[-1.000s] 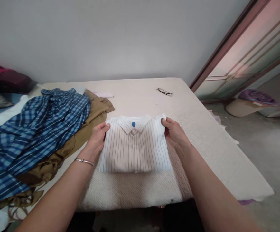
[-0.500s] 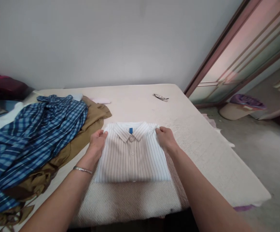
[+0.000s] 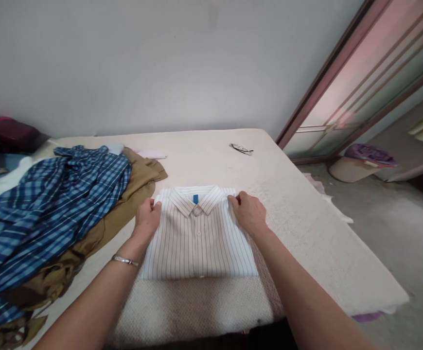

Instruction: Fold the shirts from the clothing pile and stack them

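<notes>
A folded striped shirt [image 3: 199,238] lies on the bed [image 3: 306,233]. The left hand [image 3: 148,218] pinches its left shoulder edge; the right hand [image 3: 246,211] pinches its right shoulder. A purple-lined basket [image 3: 364,163] stands on the floor; its contents are unclear.

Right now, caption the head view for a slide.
Both hands, left hand and right hand, press a folded striped shirt on the bed.

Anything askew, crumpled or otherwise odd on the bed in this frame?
The white striped folded shirt lies neat and square under the left hand and right hand. Beside it, a blue plaid shirt sprawls crumpled over a tan garment; folded eyeglasses lie loose on the cream bedcover.
</notes>
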Tool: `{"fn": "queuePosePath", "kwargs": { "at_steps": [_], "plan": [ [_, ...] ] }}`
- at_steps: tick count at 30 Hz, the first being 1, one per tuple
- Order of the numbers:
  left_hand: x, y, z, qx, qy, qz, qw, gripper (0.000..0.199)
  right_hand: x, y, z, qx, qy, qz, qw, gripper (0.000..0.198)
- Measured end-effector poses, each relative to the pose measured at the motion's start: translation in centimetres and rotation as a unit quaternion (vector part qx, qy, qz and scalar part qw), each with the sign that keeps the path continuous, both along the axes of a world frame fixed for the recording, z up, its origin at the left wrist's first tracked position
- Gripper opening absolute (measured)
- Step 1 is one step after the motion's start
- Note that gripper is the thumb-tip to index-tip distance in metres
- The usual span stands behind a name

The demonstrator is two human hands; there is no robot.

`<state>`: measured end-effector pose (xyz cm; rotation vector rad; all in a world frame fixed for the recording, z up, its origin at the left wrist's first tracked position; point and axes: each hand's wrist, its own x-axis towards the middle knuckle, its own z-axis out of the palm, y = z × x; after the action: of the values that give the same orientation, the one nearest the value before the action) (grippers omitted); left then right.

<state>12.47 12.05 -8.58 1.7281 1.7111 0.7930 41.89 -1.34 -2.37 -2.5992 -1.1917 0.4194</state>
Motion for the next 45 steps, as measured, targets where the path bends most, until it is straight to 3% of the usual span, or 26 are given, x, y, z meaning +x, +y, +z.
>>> {"fn": "queuePosePath", "kwargs": {
  "at_steps": [3,5,8,10,16,19,22,26,34,40,42,45],
  "plan": [
    [0.0,-0.1,0.2,-0.001,-0.015,-0.005,1.000,0.025,0.0,0.0,-0.1,-0.001,0.006,0.010,1.000,0.026],
    [0.2,-0.3,0.3,-0.006,-0.028,0.001,1.000,0.023,0.6,-0.1,-0.3,0.049,0.080,-0.004,0.996,0.025],
    [0.3,-0.4,0.4,-0.011,-0.036,0.012,0.999,0.022,1.8,-0.3,-0.6,0.139,0.255,-0.012,0.957,0.033],
    [0.4,-0.5,0.3,-0.012,-0.037,0.015,0.999,0.023,2.3,-0.4,-1.0,0.150,0.295,-0.015,0.943,0.035],
    [0.4,-0.3,0.3,-0.006,-0.023,0.014,1.000,0.022,2.0,-0.1,-2.3,0.096,0.181,-0.036,0.978,0.028],
    [0.4,-0.2,0.6,0.006,0.024,-0.004,1.000,0.023,1.4,-0.2,-2.0,0.011,0.039,-0.019,0.999,0.026],
    [0.3,-0.4,1.3,0.026,0.113,-0.025,0.993,0.027,0.9,-0.3,-1.6,-0.053,-0.063,-0.016,0.997,0.037],
    [0.1,-1.3,2.6,0.022,0.230,-0.029,0.972,0.032,0.5,-0.5,-1.5,-0.044,-0.006,-0.046,0.998,0.043],
    [0.6,-1.7,3.7,-0.076,0.315,-0.076,0.943,0.050,0.1,-0.7,-1.8,-0.047,0.084,-0.022,0.995,0.042],
    [-0.1,-1.4,3.0,-0.035,0.312,-0.093,0.945,0.046,-0.5,-1.7,-0.1,-0.075,0.054,0.026,0.995,0.033],
    [-0.3,-1.1,2.8,-0.028,0.291,-0.087,0.952,0.044,-0.2,-2.0,0.1,-0.067,0.124,0.020,0.990,0.038],
    [-0.3,-0.8,2.8,-0.083,0.204,-0.087,0.972,0.040,0.7,-2.1,-0.1,-0.025,0.265,-0.015,0.964,0.042]
  ]
}}
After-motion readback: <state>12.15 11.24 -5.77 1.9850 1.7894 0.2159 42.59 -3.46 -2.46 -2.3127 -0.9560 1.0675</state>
